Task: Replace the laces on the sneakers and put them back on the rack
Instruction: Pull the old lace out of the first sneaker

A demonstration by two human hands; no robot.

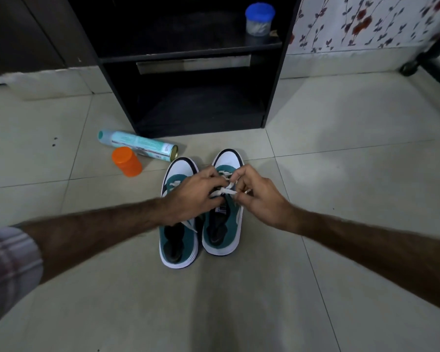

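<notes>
While both hands work over the right-hand sneaker [222, 212], the pair stands side by side on the tiled floor [341, 174], toes pointing toward the black rack [193, 59]. The left hand [191, 196] reaches across the left-hand sneaker [177, 237] with its fingers curled, and its grip closes on the white lace [225, 190] at the middle of the right-hand sneaker's eyelets. The right hand [259, 196] comes in from the other side, its fingertips pinched tight on the same lace just beside the left hand's fingers, so the two grips nearly touch above the tongue. A short stretch of lace shows between them, and crossed lace rows show nearer the toe. A loose lace end trails from under the left hand over the left-hand sneaker's opening. Both sneakers are teal with white toes and white soles. To the left of the sneakers, a light blue spray can [137, 147] lies on its side on the floor, with an orange-lidded jar [126, 161] just beside it. On the rack's upper shelf stands a blue-lidded jar [259, 19]
</notes>
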